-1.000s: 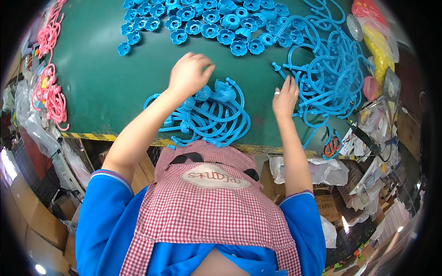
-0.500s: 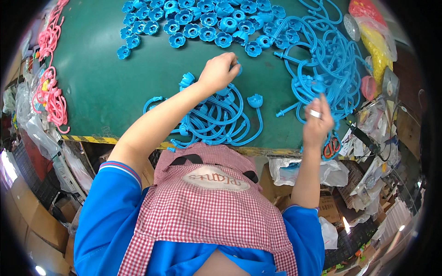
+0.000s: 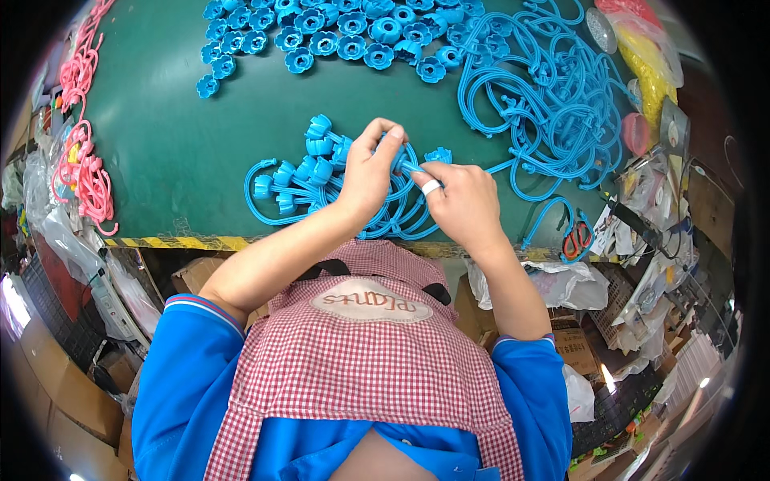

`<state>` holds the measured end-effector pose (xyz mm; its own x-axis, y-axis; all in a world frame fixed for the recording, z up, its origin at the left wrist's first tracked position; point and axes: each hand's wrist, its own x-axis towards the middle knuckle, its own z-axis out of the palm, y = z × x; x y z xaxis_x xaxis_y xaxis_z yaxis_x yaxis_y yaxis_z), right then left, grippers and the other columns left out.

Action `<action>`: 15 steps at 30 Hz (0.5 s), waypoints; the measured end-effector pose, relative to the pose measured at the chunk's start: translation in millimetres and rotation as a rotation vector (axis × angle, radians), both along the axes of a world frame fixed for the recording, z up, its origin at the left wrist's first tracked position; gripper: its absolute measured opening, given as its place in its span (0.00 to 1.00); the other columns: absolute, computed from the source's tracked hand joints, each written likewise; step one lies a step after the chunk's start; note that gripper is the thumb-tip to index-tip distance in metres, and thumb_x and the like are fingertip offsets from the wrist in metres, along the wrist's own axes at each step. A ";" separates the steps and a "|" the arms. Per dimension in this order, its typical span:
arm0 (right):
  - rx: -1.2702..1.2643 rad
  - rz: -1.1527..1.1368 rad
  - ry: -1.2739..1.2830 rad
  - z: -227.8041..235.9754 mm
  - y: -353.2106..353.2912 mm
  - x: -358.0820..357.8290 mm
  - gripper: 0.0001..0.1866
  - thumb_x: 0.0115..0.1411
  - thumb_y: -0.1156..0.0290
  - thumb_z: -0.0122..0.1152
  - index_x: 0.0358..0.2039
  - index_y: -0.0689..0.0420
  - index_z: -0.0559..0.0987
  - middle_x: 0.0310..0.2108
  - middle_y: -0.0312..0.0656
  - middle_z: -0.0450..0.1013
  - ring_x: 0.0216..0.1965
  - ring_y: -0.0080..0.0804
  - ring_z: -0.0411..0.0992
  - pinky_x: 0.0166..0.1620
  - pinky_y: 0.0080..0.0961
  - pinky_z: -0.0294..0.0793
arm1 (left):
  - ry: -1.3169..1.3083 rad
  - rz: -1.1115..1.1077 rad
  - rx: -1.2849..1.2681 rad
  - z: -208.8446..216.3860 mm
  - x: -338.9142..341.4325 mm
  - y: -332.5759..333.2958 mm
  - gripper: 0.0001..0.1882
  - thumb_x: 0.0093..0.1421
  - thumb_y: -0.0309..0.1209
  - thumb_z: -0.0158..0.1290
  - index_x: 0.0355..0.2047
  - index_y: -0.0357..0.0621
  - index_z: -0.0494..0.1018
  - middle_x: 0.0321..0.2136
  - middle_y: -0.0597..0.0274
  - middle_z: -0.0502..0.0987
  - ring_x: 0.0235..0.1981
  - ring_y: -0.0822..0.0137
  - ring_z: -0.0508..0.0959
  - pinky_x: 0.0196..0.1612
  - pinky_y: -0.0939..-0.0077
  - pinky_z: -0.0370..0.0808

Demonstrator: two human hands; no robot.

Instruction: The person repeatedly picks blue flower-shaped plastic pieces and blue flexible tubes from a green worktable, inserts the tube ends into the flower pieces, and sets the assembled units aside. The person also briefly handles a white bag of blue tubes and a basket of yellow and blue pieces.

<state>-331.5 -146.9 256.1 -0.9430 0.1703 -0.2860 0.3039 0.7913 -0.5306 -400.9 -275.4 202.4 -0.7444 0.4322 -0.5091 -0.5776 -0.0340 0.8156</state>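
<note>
My left hand (image 3: 370,168) is closed on a blue flower-shaped cup (image 3: 399,159), mostly hidden by its fingers. Against it, my right hand (image 3: 465,204), with a white ring, pinches a blue cord (image 3: 501,167) that trails right toward the tangle. The cord's end meets the cup between both hands; whether it passes through is hidden. Beneath and beside them lies a bundle of blue cords (image 3: 417,232) with several flower cups (image 3: 321,171) on their ends.
Loose blue flower cups (image 3: 351,46) are spread along the far side of the green table (image 3: 160,144). A tangle of blue cords (image 3: 553,104) lies right. Red-handled scissors (image 3: 576,240) rest near the front edge, pink cords (image 3: 96,180) at the left edge, plastic bags (image 3: 658,96) far right.
My right hand has moved left from the cord tangle to meet my left hand, bringing a cord along. My left hand has come slightly nearer, still holding the cup.
</note>
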 end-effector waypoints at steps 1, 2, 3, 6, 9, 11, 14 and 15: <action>-0.184 -0.076 -0.088 -2.2 -1.7 -1.2 0.10 0.56 0.65 0.62 0.31 0.58 0.82 0.17 0.41 0.73 0.19 0.31 0.72 0.24 0.29 0.68 | 0.019 0.026 0.006 6.2 5.7 -2.6 0.10 0.65 0.35 0.47 0.32 0.41 0.68 0.26 0.69 0.69 0.25 0.80 0.68 0.24 0.83 0.67; -0.368 -0.150 -0.175 -7.2 -2.9 -2.5 0.10 0.57 0.65 0.61 0.31 0.59 0.82 0.16 0.40 0.72 0.19 0.28 0.71 0.24 0.29 0.67 | 0.038 0.054 0.012 13.4 11.0 -6.4 0.10 0.64 0.35 0.48 0.32 0.41 0.68 0.25 0.69 0.69 0.25 0.81 0.68 0.24 0.83 0.67; -0.552 -0.223 -0.262 -12.9 -3.6 -3.5 0.10 0.57 0.65 0.61 0.31 0.59 0.82 0.14 0.38 0.71 0.18 0.25 0.69 0.23 0.29 0.66 | 0.058 0.083 0.019 17.6 12.6 -10.4 0.09 0.64 0.34 0.48 0.32 0.41 0.69 0.25 0.70 0.68 0.26 0.82 0.68 0.24 0.84 0.67; -0.802 -0.252 -0.347 -41.0 -4.7 -1.6 0.12 0.59 0.65 0.60 0.32 0.62 0.81 0.20 0.37 0.73 0.27 0.23 0.70 0.33 0.26 0.70 | 0.436 -0.135 -0.183 -2.5 4.0 -33.8 0.06 0.60 0.30 0.52 0.30 0.41 0.70 0.27 0.66 0.71 0.28 0.69 0.71 0.31 0.76 0.69; -0.134 -0.107 0.253 -109.8 29.5 -12.8 0.15 0.56 0.63 0.61 0.35 0.64 0.79 0.34 0.50 0.75 0.39 0.47 0.72 0.44 0.37 0.70 | 0.921 -0.511 -0.835 -18.3 -11.8 -63.1 0.08 0.54 0.38 0.55 0.31 0.49 0.78 0.41 0.59 0.74 0.48 0.56 0.70 0.52 0.56 0.62; 0.294 -0.353 0.302 -154.6 56.3 -14.0 0.26 0.54 0.65 0.63 0.51 0.62 0.69 0.49 0.52 0.67 0.48 0.50 0.66 0.51 0.41 0.66 | 1.120 -0.524 -0.894 -31.6 -32.4 -65.0 0.09 0.53 0.41 0.56 0.32 0.55 0.80 0.44 0.59 0.73 0.51 0.55 0.68 0.56 0.51 0.58; 0.212 -0.287 0.070 -165.0 82.9 -13.0 0.23 0.55 0.66 0.62 0.50 0.59 0.71 0.46 0.49 0.69 0.46 0.49 0.68 0.49 0.39 0.69 | 1.210 -0.420 -0.964 -58.7 -100.0 -53.8 0.08 0.53 0.29 0.53 0.35 0.45 0.74 0.40 0.60 0.73 0.40 0.54 0.73 0.40 0.63 0.73; 0.170 -0.269 0.018 -164.0 89.3 -13.8 0.21 0.56 0.66 0.60 0.49 0.59 0.72 0.45 0.50 0.70 0.45 0.49 0.69 0.47 0.39 0.70 | 1.306 -0.330 -1.054 -68.8 -116.9 -51.3 0.12 0.53 0.28 0.55 0.39 0.46 0.71 0.41 0.61 0.72 0.41 0.55 0.73 0.41 0.63 0.74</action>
<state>-345.3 -57.5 92.1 -0.8621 0.4583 -0.2160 0.5062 0.7613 -0.4051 -517.9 -326.8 133.7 -0.8215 0.5426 0.1752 0.5693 0.7631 0.3059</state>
